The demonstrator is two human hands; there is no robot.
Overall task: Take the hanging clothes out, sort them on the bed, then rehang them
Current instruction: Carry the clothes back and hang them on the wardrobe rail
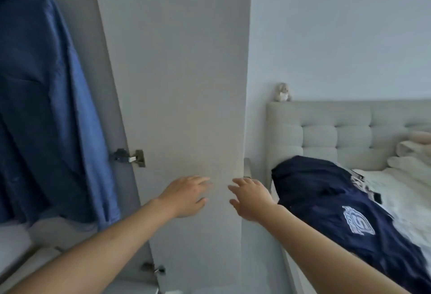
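Observation:
Blue shirts (44, 107) hang inside the wardrobe at the left, a dark blue one in front and a lighter blue one behind it. A navy garment with a white emblem (331, 205) lies spread on the bed (401, 191) at the right. Both of my arms reach forward in front of the open wardrobe door (177, 83). My left hand (186, 195) has relaxed, spread fingers and holds nothing. My right hand (250, 198) is likewise open, its fingertips near the door's edge by the handle.
The open grey door with its hinges (130, 157) stands between the wardrobe and the bed. A tufted headboard (335, 130) carries a small plush toy (282, 93). Pillows (412, 151) lie at the far right. A wardrobe shelf (16, 244) shows at the lower left.

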